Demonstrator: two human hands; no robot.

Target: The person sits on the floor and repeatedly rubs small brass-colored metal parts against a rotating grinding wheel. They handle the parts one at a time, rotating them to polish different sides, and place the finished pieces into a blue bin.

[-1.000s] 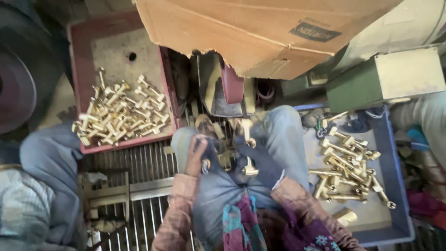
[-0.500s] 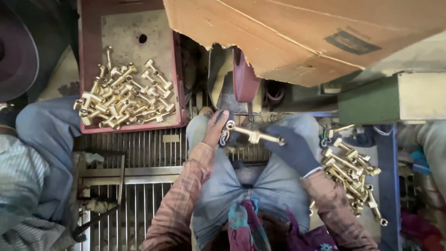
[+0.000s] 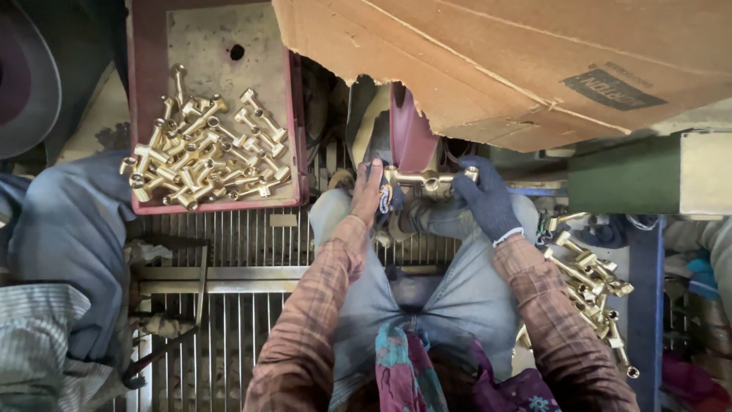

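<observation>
Roughly, left to right as we see it:
Red tray (image 3: 149,30): far left, heaped with finished brass fittings (image 3: 202,149).
Left hand (image 3: 367,191): bare, closed on the left end of the brass fitting (image 3: 423,181).
Brass fitting: held level between both hands, against the maroon wheel (image 3: 408,137), it seems.
Handling: we judge it rigid, weighty, slick; best held by its ends.
Right hand (image 3: 484,200): gloved, pinching the right end.
Blue tray (image 3: 648,305): near right, more fittings.

A brass fitting (image 3: 427,181) is gripped at both ends by the bare left hand (image 3: 369,192) and gloved right hand (image 3: 486,200), against a maroon wheel (image 3: 408,137). Fittings are piled in a red tray (image 3: 293,114).
</observation>
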